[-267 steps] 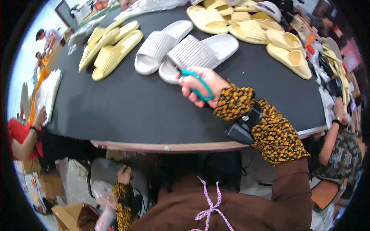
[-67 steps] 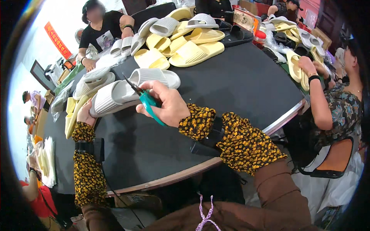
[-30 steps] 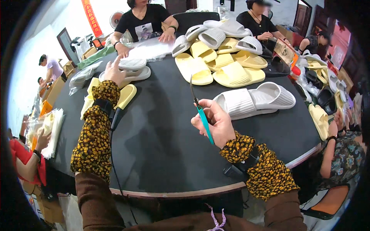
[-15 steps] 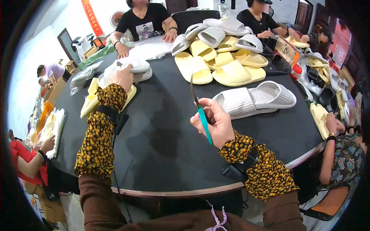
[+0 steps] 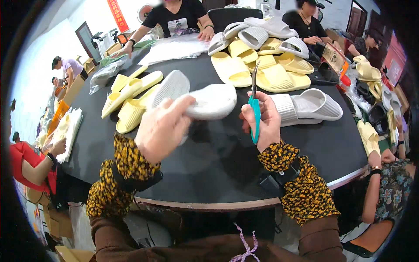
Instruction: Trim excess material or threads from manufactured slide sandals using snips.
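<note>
My left hand (image 5: 159,131) is closed around a pair of light grey slippers (image 5: 214,102), lifted over the table and slightly blurred. One slipper points right; the other stands tilted behind my fingers with its ribbed surface showing. My right hand (image 5: 267,120) grips slim scissors (image 5: 254,114) with teal handles, their dark, thin blades pointing up and away from me. Just right of that hand lies another light grey pair (image 5: 312,107). Several pale yellow slippers (image 5: 131,114) rest on the table beyond my left hand.
A heap of yellow and grey slippers (image 5: 273,76) covers the far middle of the black table (image 5: 209,161). Clear plastic bags (image 5: 174,51) lie at the far left. Co-workers sit around the edge, with more slippers (image 5: 369,135) at the right.
My left hand has lifted the grey pair off the yellow slippers and brought it right and nearer, uncovering them. My right hand with the scissors has shifted slightly right and up.
</note>
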Tool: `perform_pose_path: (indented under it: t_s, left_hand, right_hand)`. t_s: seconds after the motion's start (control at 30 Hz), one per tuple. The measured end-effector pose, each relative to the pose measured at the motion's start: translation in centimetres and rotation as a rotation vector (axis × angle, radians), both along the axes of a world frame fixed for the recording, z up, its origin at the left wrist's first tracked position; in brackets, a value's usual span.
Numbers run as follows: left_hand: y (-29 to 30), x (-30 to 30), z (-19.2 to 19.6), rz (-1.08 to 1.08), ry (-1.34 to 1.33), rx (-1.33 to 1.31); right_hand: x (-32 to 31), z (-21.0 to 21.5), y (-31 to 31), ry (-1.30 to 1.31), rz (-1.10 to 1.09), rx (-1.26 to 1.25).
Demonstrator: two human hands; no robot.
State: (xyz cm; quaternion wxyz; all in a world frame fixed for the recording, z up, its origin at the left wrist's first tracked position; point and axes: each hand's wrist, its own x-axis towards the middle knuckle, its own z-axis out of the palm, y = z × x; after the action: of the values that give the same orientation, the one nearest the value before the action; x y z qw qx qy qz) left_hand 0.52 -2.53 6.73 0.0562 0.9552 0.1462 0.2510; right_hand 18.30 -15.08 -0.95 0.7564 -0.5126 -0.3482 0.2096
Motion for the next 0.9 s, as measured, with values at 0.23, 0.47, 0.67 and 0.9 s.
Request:
perform_pose_path:
  t_s: [0.23, 0.47, 0.67, 0.9]
  left_hand:
    - [-2.2, -3.0, -1.0, -0.184, 0.262, -0.369]
    - [8.6, -4.6, -1.9, 0.098, -0.277, -0.617]
    - [22.8, -9.4, -5.1, 0.559, 0.121, 0.08]
    - [24.4, -7.7, -4.8, 0.843, 0.426, 0.216]
  right_hand:
    - [0.4, -0.5, -0.2, -0.007, 0.012, 0.037]
    - [0.4, -0.7, 0.0, -0.04, -0.03, -0.022]
    - [-0.2, -0.2, 0.0, 0.012, 0.013, -0.028]
    - [0.2, -0.9, -0.2, -0.043, 0.018, -0.105]
